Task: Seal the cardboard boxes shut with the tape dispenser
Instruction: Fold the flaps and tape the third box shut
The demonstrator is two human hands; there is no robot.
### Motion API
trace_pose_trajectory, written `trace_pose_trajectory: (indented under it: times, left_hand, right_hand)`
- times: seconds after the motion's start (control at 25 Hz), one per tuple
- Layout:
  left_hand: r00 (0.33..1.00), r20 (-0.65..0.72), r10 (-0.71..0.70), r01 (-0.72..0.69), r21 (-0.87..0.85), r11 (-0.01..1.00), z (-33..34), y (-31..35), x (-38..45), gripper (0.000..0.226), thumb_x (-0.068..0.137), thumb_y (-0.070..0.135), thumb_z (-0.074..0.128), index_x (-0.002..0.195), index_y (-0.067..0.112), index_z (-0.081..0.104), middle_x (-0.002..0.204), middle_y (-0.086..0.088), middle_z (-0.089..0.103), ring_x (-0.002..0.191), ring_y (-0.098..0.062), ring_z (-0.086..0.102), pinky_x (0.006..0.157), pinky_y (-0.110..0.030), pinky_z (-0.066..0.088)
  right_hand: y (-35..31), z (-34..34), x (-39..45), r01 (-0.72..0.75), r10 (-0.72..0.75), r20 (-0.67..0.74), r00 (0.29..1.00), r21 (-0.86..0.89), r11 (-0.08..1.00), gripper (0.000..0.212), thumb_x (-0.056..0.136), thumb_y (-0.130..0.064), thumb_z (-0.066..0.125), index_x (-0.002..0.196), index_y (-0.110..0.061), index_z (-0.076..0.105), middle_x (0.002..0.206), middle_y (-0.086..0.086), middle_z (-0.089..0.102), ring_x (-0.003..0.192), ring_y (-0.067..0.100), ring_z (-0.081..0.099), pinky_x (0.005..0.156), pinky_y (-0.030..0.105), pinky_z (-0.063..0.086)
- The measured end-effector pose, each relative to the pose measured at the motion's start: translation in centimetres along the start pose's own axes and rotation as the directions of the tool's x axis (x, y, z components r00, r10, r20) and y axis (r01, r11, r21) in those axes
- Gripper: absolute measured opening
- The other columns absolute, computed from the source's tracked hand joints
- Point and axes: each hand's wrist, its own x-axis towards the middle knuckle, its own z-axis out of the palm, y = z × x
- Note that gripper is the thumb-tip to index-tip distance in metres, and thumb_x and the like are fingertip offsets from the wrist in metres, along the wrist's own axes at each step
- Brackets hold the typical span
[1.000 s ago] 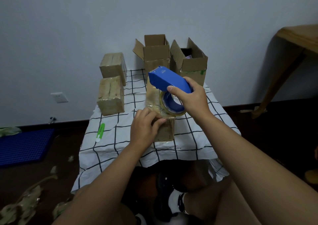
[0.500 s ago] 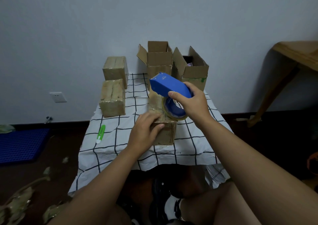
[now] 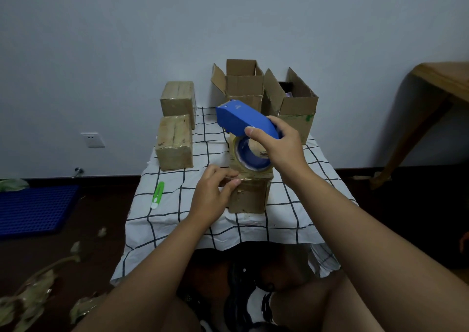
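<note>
A smooth blue plastic tape dispenser [image 3: 247, 121] with its glossy roll is gripped by the right hand [image 3: 281, 146] above a taped cardboard box [image 3: 250, 194], whose near top edge is pinched by the left hand [image 3: 213, 194] on the checked tablecloth [image 3: 177, 205].

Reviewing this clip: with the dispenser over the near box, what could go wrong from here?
1. The left hand holds the near box right by its taped top edge, so its fingers could get stuck under tape.
2. The tape dispenser, gripped by the right hand, is lifted off the box, so the strip might wrinkle or run off-line.
</note>
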Motion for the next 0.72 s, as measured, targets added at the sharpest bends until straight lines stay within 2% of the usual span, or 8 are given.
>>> trace_pose_trajectory:
  times: [0.16,0.32,0.52,0.6,0.72]
  left_hand:
    - [0.998,0.021,-0.052,0.053,-0.080,0.995,-0.2,0.1,-0.1,0.017,0.089,0.012,0.069,0.105,0.017,0.071,0.102,0.000,0.058,0.093,0.000,0.060,0.081,-0.010,0.047]
    - [0.993,0.022,-0.115,0.116,-0.108,0.987,-0.1,0.1,-0.1,0.022,0.084,0.014,0.075,0.104,0.021,0.068,0.103,0.001,0.059,0.090,0.004,0.060,0.075,-0.006,0.044]
    - [0.998,-0.005,-0.062,0.062,-0.054,0.997,0.5,0.2,-0.1,0.018,0.085,0.013,0.074,0.101,0.017,0.066,0.100,0.001,0.058,0.088,0.002,0.060,0.073,-0.007,0.044]
    - [0.987,0.008,-0.161,0.160,-0.161,0.974,0.2,0.5,-0.3,0.026,0.086,0.013,0.073,0.106,0.024,0.063,0.102,0.003,0.060,0.088,0.003,0.061,0.074,-0.009,0.047]
    - [0.943,0.066,-0.327,0.328,-0.364,0.872,-0.3,0.4,-1.0,0.033,0.090,0.012,0.068,0.115,0.032,0.057,0.107,0.010,0.064,0.099,-0.002,0.063,0.084,-0.016,0.050]
  right_hand:
    - [1.2,0.6,-0.6,-0.025,0.025,0.006,1.000,0.005,1.000,0.029,0.082,-0.038,0.078,0.108,-0.031,0.067,0.100,-0.012,0.063,0.094,0.011,0.062,0.072,0.026,0.049]
    - [1.7,0.2,-0.6,-0.037,0.037,0.003,0.999,0.033,0.999,0.020,0.082,-0.037,0.079,0.097,-0.040,0.066,0.096,-0.015,0.062,0.092,0.011,0.062,0.075,0.030,0.053]
    - [2.1,0.2,-0.6,-0.025,0.025,0.001,1.000,0.037,0.999,0.026,0.081,-0.039,0.079,0.105,-0.037,0.067,0.101,-0.011,0.064,0.097,0.016,0.063,0.077,0.033,0.054]
    - [2.1,0.1,-0.6,-0.024,0.024,0.005,1.000,0.039,0.999,0.027,0.081,-0.040,0.078,0.105,-0.035,0.067,0.101,-0.010,0.064,0.096,0.015,0.063,0.076,0.031,0.054]
    - [2.2,0.0,-0.7,-0.024,0.023,0.009,1.000,0.032,0.999,0.033,0.082,-0.041,0.078,0.111,-0.032,0.067,0.104,-0.009,0.063,0.097,0.015,0.063,0.075,0.029,0.053]
